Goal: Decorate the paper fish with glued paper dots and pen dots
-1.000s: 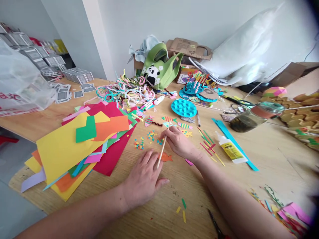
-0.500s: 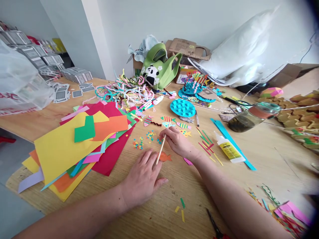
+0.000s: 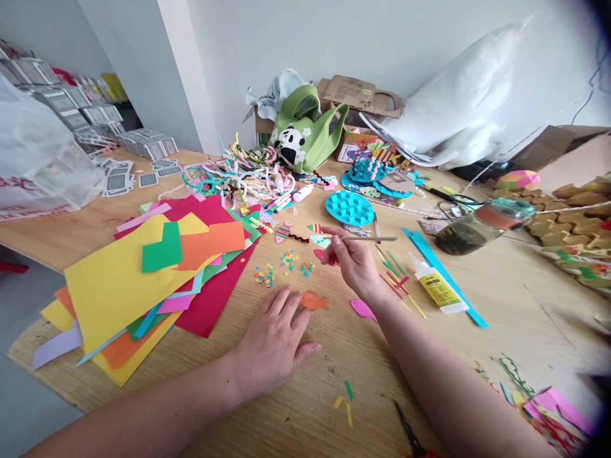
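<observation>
Orange paper fish [image 3: 314, 301] lies flat on the surface [image 3: 267, 420], long axis running left to right, at the fingertips of the nearer, loosely spread left hand [image 3: 274, 340]; right hand [image 3: 354, 264], beyond its tail end, pinches a thin stick [image 3: 365, 238].

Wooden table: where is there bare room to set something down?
One bare patch of table lies between the blue strips, jar and lower-right scraps; another between the left hand and small paper slips. Crowded: paper stack at left; pipe cleaners and green bag behind.
</observation>
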`<state>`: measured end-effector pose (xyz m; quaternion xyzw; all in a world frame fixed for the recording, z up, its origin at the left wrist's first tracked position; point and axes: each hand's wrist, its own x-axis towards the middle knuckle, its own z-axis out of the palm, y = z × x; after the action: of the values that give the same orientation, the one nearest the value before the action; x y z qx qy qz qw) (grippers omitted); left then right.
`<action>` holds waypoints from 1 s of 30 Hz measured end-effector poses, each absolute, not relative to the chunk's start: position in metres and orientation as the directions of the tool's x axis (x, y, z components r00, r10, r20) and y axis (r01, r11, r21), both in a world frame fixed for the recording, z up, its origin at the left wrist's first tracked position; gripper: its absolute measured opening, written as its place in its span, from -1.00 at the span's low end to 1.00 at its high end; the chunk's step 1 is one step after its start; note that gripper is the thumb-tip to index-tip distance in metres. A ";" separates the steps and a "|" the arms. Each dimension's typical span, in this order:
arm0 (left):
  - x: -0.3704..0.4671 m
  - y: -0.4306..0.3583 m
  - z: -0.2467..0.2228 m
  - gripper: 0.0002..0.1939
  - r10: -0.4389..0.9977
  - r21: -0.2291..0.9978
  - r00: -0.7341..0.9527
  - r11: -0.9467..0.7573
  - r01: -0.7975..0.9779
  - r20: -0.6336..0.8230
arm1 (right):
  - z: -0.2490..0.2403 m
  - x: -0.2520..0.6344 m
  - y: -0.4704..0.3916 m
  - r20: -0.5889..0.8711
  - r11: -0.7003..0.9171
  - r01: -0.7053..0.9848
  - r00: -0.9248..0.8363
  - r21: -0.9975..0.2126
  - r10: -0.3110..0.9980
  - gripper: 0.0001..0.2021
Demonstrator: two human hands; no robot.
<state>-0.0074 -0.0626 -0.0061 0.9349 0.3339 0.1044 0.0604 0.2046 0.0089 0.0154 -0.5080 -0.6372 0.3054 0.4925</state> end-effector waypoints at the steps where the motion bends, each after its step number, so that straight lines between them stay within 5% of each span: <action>1: -0.007 -0.063 -0.006 -0.47 0.636 0.180 0.756 -0.771 0.611 0.154 | 0.016 0.204 0.009 0.316 0.292 0.337 0.018 -0.895 0.949 -0.54; 10: -0.007 -0.060 -0.006 -0.46 0.631 0.186 0.764 -0.774 0.606 0.135 | 0.006 0.200 0.007 0.395 0.307 0.452 0.113 -0.838 0.912 -0.52; 19: -0.009 -0.061 -0.005 -0.48 0.629 0.192 0.764 -0.775 0.602 0.144 | -0.003 0.195 0.004 0.487 0.400 0.572 -0.001 -0.716 0.874 -0.56; 30: -0.007 -0.060 -0.004 -0.50 0.630 0.197 0.759 -0.775 0.600 0.163 | -0.012 0.196 0.004 0.451 0.387 0.582 -0.040 -0.715 0.892 -0.58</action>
<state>-0.0072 -0.0596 -0.0042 0.9355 0.3288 0.1107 0.0665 0.1963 0.0036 -0.0118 -0.5261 -0.7003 0.1716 0.4510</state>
